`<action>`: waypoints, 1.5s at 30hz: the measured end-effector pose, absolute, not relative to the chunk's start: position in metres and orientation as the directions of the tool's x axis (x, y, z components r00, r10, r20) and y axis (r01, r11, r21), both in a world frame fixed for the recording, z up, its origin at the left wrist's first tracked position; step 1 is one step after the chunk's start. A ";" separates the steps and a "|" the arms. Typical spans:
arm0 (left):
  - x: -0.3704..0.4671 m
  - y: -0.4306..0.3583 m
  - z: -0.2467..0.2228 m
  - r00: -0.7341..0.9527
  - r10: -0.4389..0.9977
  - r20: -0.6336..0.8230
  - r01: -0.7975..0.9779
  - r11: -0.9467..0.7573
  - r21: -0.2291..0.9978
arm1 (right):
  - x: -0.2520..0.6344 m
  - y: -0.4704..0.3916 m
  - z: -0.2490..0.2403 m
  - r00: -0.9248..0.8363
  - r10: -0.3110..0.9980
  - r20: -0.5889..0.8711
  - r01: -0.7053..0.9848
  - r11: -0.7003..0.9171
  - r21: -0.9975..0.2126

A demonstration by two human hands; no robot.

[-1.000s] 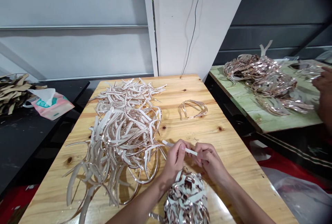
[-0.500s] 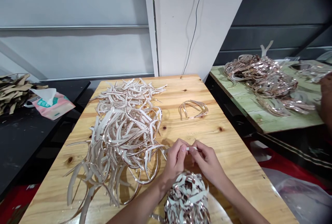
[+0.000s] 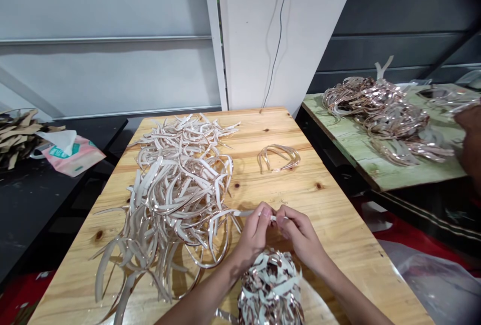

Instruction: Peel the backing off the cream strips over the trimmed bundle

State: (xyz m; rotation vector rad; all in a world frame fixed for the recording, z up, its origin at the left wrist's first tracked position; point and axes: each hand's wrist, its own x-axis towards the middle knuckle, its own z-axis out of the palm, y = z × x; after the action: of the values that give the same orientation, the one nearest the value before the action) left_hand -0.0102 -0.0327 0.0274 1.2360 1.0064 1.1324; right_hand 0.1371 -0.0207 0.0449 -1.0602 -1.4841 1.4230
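Note:
My left hand (image 3: pixel 256 227) and my right hand (image 3: pixel 299 227) are close together above the wooden table, each pinching a narrow white strip (image 3: pixel 273 218). A short piece of it shows between the fingertips, and its paler tail seems to run out left of my left hand. Just below my wrists is a bundle of crinkled white and shiny rose-gold strips (image 3: pixel 270 287). To the left spreads a large tangled pile of curved white strips with rose-gold edges (image 3: pixel 184 184). Beyond my hands lie a few rose-gold hoops shaped like headbands (image 3: pixel 278 158).
A dark side table (image 3: pixel 33 204) on the left holds a pink tissue pack (image 3: pixel 75 157) and brown strips (image 3: pixel 17 137). On the right, a green table (image 3: pixel 402 180) carries another shiny heap (image 3: pixel 387 109), with another person's hand (image 3: pixel 471 134) near it. Clear plastic (image 3: pixel 432 280) hangs low right.
The fingers of both my hands have shifted slightly around the strip. The other person's hand at the right has moved a little inward. The whole view has drifted slightly.

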 end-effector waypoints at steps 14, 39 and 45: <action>-0.003 -0.029 0.007 0.097 0.973 -0.211 -0.397 0.232 0.888 | 0.138 -0.017 0.039 -0.300 0.946 -0.126 -0.334 -0.228 -0.915; -0.008 -0.030 0.023 0.164 0.984 0.067 -0.020 -0.065 0.998 | 0.134 -0.025 0.046 -0.314 0.949 0.014 0.134 0.059 -0.989; -0.006 -0.031 0.014 0.097 0.994 -0.051 -0.208 0.071 0.976 | 0.134 -0.026 0.048 -0.339 0.940 0.029 0.098 0.066 -0.993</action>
State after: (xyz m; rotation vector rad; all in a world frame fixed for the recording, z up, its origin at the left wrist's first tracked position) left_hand -0.0061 -0.0313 0.0136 1.0502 1.0158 1.1914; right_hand 0.1338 -0.0261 0.0478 -1.0703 -1.5655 1.3667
